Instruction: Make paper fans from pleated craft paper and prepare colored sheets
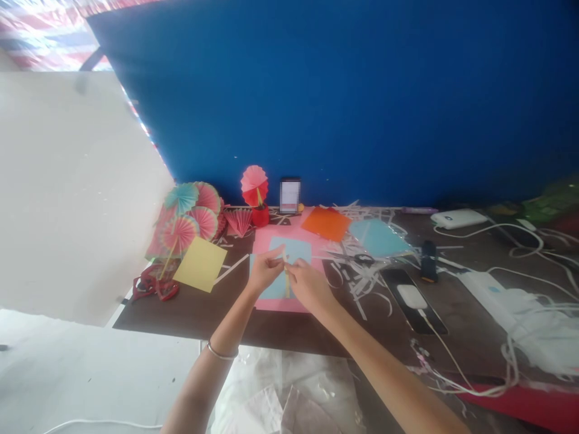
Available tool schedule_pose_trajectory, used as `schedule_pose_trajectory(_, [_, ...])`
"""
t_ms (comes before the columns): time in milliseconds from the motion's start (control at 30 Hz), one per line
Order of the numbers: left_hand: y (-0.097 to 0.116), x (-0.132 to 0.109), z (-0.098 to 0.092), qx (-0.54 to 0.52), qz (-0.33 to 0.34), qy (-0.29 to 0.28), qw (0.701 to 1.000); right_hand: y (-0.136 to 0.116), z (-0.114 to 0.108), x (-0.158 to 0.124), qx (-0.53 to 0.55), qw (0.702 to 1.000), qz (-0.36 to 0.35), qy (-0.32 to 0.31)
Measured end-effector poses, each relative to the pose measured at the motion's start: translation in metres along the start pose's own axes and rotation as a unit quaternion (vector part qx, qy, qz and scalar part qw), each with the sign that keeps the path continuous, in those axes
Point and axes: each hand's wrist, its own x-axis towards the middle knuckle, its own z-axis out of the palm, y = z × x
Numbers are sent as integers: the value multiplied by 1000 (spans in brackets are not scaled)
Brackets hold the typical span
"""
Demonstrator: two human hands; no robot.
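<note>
My left hand (266, 269) and my right hand (310, 282) meet over the middle of the dark table. Their fingertips pinch a narrow pale yellow paper strip (287, 284), whose lower end hangs below the fingers. Some of the strip is hidden by the fingers. Beneath both hands lies light blue paper (298, 247) on top of larger pink sheets (262, 238). To the left is a square of yellow paper (201, 265). An orange sheet (326, 224) and a light blue sheet (379, 237) lie beyond my right hand.
Folded paper fans (180, 232) cluster at the back left, near red-handled scissors (156, 286). A pink-and-red fan (254, 184) stands in a red holder (260, 216). White paper scraps (368, 277), a phone (414, 301), and a cabled power strip (491, 301) occupy the right.
</note>
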Motion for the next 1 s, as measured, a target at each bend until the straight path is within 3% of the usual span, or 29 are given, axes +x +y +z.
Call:
schedule_pose_trajectory(300, [14, -3, -5, -20, -44, -17, 999, 2, 4, -4, -6, 1000, -1, -4])
schedule_pose_trajectory(600, [-4, 3, 3, -90, -78, -14, 993, 8, -5, -6, -20, 999, -4, 26])
schedule_pose_trajectory(833, [-2, -1, 6, -195, -105, -53, 974, 12, -10, -9, 15, 999, 10, 47])
schedule_pose_trajectory(1000, [-2, -6, 6, -198, -105, -60, 973, 14, -12, -8, 41, 998, 13, 47])
